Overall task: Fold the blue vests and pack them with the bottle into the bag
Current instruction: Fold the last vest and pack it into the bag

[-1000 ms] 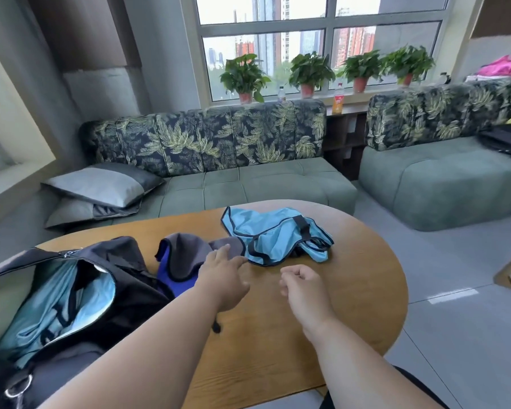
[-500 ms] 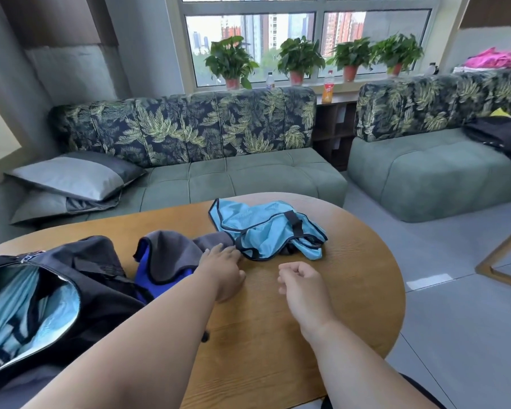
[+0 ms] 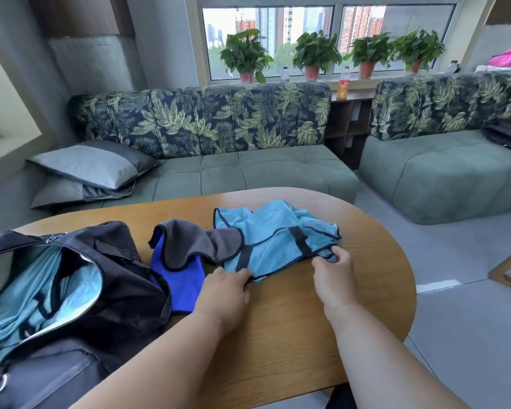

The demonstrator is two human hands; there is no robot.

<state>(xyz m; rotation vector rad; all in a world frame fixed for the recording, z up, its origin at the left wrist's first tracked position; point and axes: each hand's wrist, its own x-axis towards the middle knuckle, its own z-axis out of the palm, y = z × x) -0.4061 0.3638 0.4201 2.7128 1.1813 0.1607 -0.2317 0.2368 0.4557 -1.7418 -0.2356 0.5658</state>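
Pinching the light-blue vest (image 3: 278, 240) at frame centre, left hand (image 3: 224, 287) and right hand (image 3: 332, 273), empty half a second ago, begin its fold.

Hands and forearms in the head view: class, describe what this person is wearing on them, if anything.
Nothing is worn on either. The left hand and right hand are gloveless, with no rings or watch showing, and both forearms are bare, with no sleeve in view up to the frame's edge.
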